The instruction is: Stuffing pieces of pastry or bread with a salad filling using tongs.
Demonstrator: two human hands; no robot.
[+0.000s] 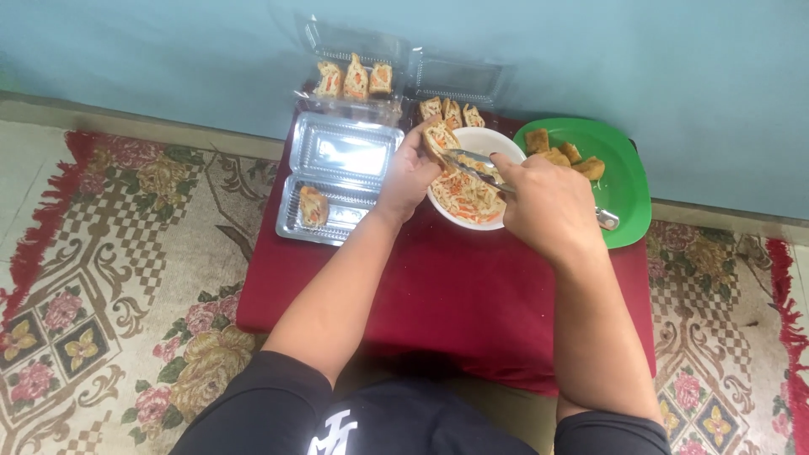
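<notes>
Head view, looking down: your left hand (410, 173) holds a cut, browned stuffed pastry piece (439, 139) over the near rim of the round white bowl of pale shredded filling with orange strips (466, 198), fingers closed around it. Your right hand (549, 202) is closed on a pair of slim metal tongs (480, 164), whose tips reach the open side of the pastry just above the bowl; the handle end pokes out behind your wrist over the green plastic plate (628, 181).

By the look of it, you are in the middle of stuffing: filling is being pressed into the piece held in your left hand. The next move, as I judge it, calls for a steady left grip, firm enough to keep the pastry level but not so tight that it crushes, while the tongs work over the bowl so that loose strands fall back in.

Around you on the dark red cloth-covered tabletop (455, 295): the green plate carries several fried brown pieces (566, 155); an open clear plastic clamshell box (337, 181) to your left holds a single roll (313, 206); further back, another clear box (354, 72) holds three cut pieces, and three more sit just behind the bowl (452, 112). A patterned floral carpet (126, 278) lies beneath.
</notes>
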